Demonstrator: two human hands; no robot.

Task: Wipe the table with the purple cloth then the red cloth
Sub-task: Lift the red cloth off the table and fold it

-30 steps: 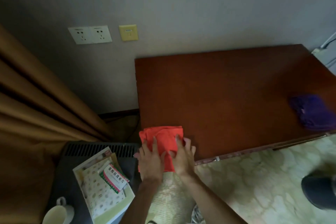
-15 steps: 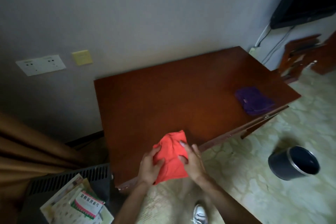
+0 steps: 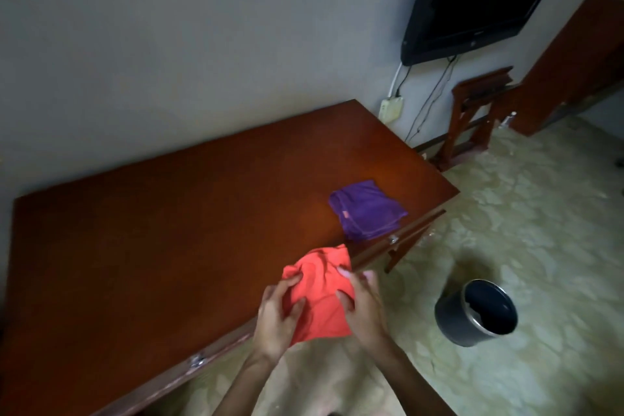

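The red cloth (image 3: pixel 320 294) is bunched up over the front edge of the brown wooden table (image 3: pixel 162 233). My left hand (image 3: pixel 278 317) grips its left side and my right hand (image 3: pixel 363 304) grips its right side. Whether the cloth touches the tabletop I cannot tell. The purple cloth (image 3: pixel 366 209) lies folded on the table's right end, near the front edge, apart from both hands.
A dark round bin (image 3: pixel 476 312) stands on the pale patterned floor to the right. A wall-mounted television (image 3: pixel 472 0) hangs above, with cables to a socket. A wooden stand (image 3: pixel 472 111) and cabinet sit at the far right.
Both hands have carried the red cloth rightwards along the front edge, toward the purple cloth, bunching it. The view has swung right; the sockets, curtain and books have left the frame.
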